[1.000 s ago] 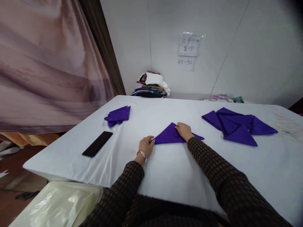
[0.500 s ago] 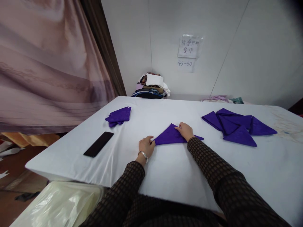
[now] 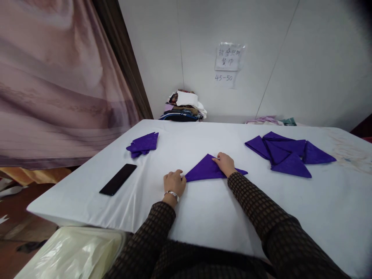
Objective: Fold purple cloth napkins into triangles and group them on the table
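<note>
A purple napkin (image 3: 202, 169), folded to a triangle with its point away from me, lies flat on the white-covered table (image 3: 209, 217). At its left tip is my left hand (image 3: 174, 184), fingers curled down around the corner; the exact grip is partly hidden. My right hand (image 3: 226, 163) pinches the upper right edge, just below the peak, thumb and fingers closed on the cloth. A narrow purple end sticks out to the right behind that wrist.
Left of me lie a stack of folded purple napkins (image 3: 143, 144) and a black phone (image 3: 118, 179). More folded purple napkins (image 3: 290, 155) overlap at the right. A clothes pile (image 3: 183, 108) stands by the wall with its paper sign (image 3: 228, 58). A plastic-covered surface (image 3: 75, 252) is at lower left.
My view has turned slightly, so everything sits a little further left. My left hand has shifted slightly left at the napkin's tip; my right hand keeps its pinch at the upper edge.
</note>
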A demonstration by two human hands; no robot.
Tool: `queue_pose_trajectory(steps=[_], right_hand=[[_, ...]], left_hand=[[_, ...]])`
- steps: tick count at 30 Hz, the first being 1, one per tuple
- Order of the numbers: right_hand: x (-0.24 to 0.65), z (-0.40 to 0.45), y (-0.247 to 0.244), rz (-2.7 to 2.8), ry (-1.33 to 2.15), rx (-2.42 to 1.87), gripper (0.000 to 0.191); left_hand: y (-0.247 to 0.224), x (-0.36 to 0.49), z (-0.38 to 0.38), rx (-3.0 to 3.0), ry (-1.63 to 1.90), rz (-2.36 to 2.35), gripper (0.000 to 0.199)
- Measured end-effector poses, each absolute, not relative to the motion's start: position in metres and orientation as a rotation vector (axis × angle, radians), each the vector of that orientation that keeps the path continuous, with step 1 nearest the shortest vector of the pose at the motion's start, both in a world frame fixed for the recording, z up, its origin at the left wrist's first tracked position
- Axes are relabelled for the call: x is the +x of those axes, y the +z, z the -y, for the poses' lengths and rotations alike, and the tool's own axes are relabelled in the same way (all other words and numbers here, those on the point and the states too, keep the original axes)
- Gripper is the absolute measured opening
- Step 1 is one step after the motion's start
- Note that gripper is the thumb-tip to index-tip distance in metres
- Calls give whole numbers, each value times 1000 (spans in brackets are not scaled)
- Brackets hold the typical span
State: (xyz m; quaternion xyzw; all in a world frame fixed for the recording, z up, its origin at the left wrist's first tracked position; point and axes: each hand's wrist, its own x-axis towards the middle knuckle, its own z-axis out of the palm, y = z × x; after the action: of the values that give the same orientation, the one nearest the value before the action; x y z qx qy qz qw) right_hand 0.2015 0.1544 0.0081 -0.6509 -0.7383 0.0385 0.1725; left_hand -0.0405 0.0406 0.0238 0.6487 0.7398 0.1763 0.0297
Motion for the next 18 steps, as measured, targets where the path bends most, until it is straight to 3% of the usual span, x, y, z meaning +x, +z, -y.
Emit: queue_pose_trajectory(steps=[4, 8, 14, 18], right_hand=[[200, -153, 11, 2101, 107, -1856, 27], [200, -151, 14, 2101, 109, -1859, 30], [200, -149, 15, 2095, 115, -1854, 33], [202, -152, 20, 2072, 199, -1869, 34]], left_hand=[[37, -37, -41, 2079, 615, -2311, 24], [47, -4, -55, 2428, 776, -1877, 28], [22, 31, -84, 2496, 255, -1683, 56], [10, 29, -90, 2466, 123, -1721, 62]])
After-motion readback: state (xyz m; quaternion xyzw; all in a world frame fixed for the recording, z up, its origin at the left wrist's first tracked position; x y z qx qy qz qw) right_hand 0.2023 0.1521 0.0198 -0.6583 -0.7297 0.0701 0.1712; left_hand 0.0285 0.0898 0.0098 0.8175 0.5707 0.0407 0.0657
